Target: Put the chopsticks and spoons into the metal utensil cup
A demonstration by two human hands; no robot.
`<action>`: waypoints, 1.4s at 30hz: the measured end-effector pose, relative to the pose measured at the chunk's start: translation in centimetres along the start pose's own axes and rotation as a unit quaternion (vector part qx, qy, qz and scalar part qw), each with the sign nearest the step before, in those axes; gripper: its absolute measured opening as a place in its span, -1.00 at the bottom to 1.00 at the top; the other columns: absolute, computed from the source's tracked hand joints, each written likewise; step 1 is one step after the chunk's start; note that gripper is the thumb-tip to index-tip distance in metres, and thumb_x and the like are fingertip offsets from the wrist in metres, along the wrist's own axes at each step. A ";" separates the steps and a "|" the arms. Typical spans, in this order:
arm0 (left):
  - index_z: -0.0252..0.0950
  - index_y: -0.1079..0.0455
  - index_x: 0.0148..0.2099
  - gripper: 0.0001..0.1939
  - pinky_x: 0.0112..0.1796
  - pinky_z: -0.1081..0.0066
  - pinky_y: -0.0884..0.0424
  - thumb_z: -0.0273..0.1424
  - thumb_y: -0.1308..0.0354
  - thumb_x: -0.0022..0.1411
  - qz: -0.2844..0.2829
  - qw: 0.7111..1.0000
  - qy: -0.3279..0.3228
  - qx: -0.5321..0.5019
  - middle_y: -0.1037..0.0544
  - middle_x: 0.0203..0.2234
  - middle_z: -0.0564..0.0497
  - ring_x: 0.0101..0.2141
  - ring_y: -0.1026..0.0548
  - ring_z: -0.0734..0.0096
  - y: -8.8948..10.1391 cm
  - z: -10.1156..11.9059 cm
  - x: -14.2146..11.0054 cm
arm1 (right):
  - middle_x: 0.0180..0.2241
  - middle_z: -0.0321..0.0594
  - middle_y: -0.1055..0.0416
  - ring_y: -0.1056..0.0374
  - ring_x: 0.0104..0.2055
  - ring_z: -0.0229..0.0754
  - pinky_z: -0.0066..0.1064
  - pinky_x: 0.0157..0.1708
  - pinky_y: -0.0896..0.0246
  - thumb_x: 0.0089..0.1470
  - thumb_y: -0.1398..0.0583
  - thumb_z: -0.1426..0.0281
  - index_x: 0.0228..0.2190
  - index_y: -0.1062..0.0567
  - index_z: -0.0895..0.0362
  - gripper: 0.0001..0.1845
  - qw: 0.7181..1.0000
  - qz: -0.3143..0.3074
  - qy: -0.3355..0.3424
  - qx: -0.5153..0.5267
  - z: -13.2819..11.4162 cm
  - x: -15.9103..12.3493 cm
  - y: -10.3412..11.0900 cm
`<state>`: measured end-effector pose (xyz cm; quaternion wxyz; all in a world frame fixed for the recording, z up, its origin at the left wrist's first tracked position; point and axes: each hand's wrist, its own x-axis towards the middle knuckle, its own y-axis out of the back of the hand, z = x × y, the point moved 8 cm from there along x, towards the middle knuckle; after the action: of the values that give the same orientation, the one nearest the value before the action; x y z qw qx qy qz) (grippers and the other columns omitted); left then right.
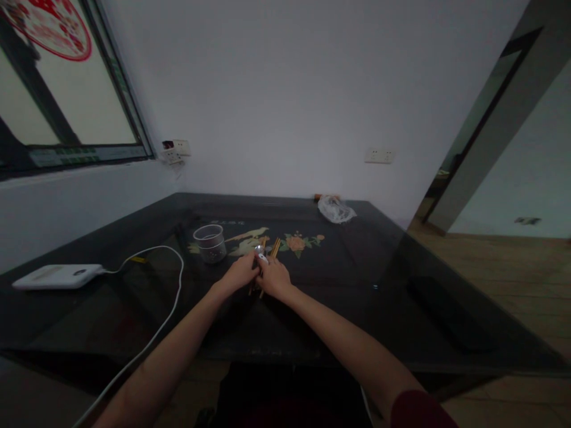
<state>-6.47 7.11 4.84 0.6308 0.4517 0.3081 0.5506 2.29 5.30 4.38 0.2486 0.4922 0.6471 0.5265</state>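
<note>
My left hand (241,272) and my right hand (275,278) meet over the middle of the table, fingers curled and touching. Between their fingertips is a small spoon (259,249), as far as I can make out: a shiny rounded metal end and a white part. My right fingers close on its white part; what my left fingers grip is hidden. Several wooden chopsticks (275,247) lie under and beside my hands, their ends showing in front and behind. A clear plastic cup (210,244) stands upright just left of my left hand.
The dark glossy table (348,321) has a bird and flower picture. A white power bank (60,276) lies left, with a white cable (181,279) running to the front edge. At the back are a crumpled plastic bag (335,210) and the wall. A black object (448,312) lies right.
</note>
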 end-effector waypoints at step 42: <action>-0.29 -0.40 -0.11 -0.76 -0.12 0.36 -0.37 -0.47 -0.03 0.16 0.016 0.974 -0.192 -0.115 -0.50 -0.22 -0.06 -0.21 -0.46 0.34 -6.7 13.1 0.7 | 0.11 -0.12 -0.27 -0.17 0.15 -0.06 -0.16 0.04 -0.07 0.14 -0.09 0.24 0.07 -0.27 -0.02 -0.55 0.988 -0.013 -0.142 -0.057 16.3 -5.5 6.1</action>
<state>8.12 4.88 4.06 0.7169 0.4786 0.1085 0.4952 20.43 7.21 3.66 0.3729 0.5385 0.5802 0.4841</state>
